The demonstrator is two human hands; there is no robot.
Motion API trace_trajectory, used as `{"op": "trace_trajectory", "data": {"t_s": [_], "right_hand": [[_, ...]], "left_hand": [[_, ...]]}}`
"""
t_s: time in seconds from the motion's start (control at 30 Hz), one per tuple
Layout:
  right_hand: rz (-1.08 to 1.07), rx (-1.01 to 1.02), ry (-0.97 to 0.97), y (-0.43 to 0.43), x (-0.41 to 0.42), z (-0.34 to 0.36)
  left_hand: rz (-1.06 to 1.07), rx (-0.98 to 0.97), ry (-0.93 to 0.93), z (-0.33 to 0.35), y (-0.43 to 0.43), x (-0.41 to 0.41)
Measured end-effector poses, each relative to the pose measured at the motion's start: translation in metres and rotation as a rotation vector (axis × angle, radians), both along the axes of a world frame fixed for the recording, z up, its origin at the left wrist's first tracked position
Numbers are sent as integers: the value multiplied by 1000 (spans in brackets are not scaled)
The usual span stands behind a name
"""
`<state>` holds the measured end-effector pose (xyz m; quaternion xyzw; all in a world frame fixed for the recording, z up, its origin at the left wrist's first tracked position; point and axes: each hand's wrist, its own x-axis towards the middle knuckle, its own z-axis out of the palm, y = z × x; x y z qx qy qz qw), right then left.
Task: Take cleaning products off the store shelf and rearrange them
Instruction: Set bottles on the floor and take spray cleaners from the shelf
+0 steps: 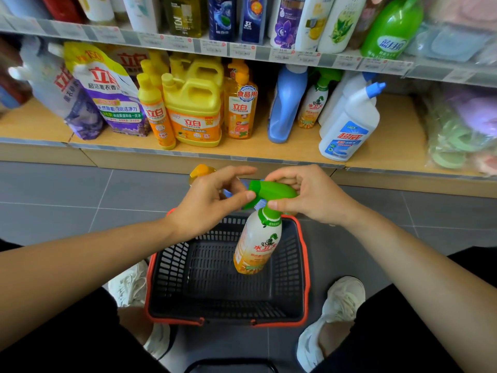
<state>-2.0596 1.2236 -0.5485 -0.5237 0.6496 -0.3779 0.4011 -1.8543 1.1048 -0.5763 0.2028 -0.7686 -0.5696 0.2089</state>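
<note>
Faced a wooden shelf (pixel 398 117) packed with yellow detergent jugs (pixel 193 109), crouched by a red-rimmed black basket (pixel 305 265) and held a spray bottle (pixel 258 243) over it, left hand (pixel 207 203) and right hand (pixel 309 195) both pinching its green trigger head (pixel 274 191).

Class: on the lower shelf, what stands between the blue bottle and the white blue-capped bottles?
Head view: a green-topped spray bottle stands between the blue bottle and the white bottles.
</note>
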Motion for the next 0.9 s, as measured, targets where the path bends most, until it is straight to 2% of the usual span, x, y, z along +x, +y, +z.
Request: {"op": "trace_trajectory", "data": {"t_s": [0.07, 0.17, 0.27, 0.37, 0.5, 0.63, 0.7, 0.8, 0.9], "right_hand": [[-39, -28, -34, -1, -2, 2], [-171, -76, -172, -4, -10, 2], [-296, -105, -316, -6, -12, 0], [-412, -94, -418, -10, -8, 0], [-503, -109, -650, -9, 0, 0], [-397, 169, -546, 2, 29, -22], [-308, 290, -617, 4, 39, -28], [-309, 291, -695, 2, 45, -27], [-337, 210, -591, 1, 46, -28]], "left_hand": [[-11, 59, -95, -11, -3, 1], [-179, 199, -283, -27, -5, 6], [-223, 105, -381, -34, -3, 7], [-130, 109, -367, -31, -6, 1], [11, 336, -253, -25, -6, -5], [86, 615, -172, -15, -8, -8], [99, 709, -93, -10, -9, -9], [58, 663, -91, -4, -12, -10], [70, 581, -135, 0, -15, -13]]}}
